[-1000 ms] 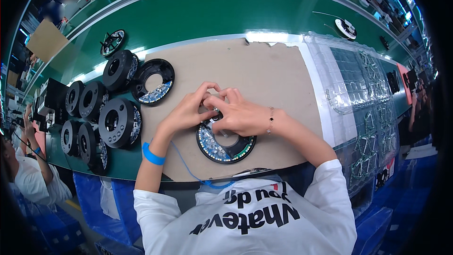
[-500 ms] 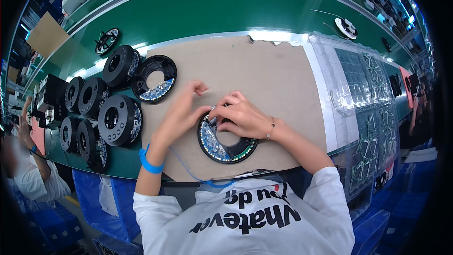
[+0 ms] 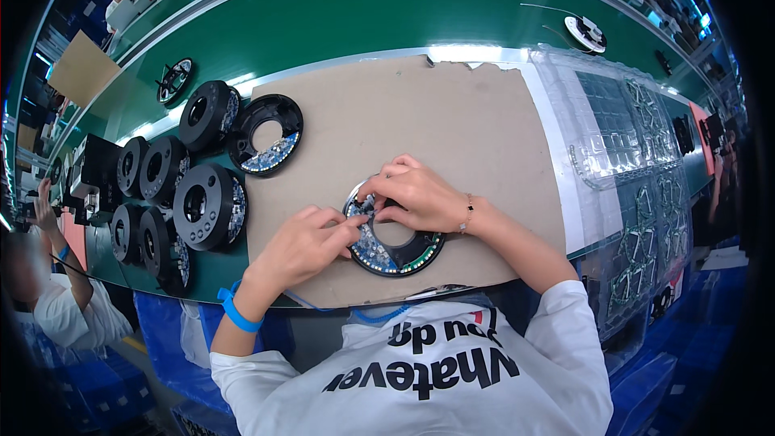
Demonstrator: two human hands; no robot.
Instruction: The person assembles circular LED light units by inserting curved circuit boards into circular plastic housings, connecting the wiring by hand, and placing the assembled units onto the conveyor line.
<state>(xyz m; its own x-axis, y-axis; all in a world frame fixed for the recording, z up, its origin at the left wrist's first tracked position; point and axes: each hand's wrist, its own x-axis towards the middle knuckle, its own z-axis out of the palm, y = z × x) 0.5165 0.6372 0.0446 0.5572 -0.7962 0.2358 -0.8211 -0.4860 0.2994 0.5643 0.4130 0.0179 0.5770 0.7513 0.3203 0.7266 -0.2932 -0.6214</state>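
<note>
Best brace black ring (image 3: 408,254) near table's (image 3: 323,32) front edge. Can't tell grip with right fingers (image 3: 382,186) curled, left fingers (image 3: 345,232) loosely bent.

Counted: six covered black ring housings (image 3: 215,214), two open black ring housings (image 3: 374,253), one white disc unit (image 3: 584,34), one cardboard sheet (image 3: 444,121), one blue wrist strap (image 3: 237,310).

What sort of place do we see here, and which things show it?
Probably an electronics assembly workshop. A black ring with an exposed circuit board lies on cardboard, similar rings stand on the green bench at left, and clear plastic trays at right hold small parts.
</note>
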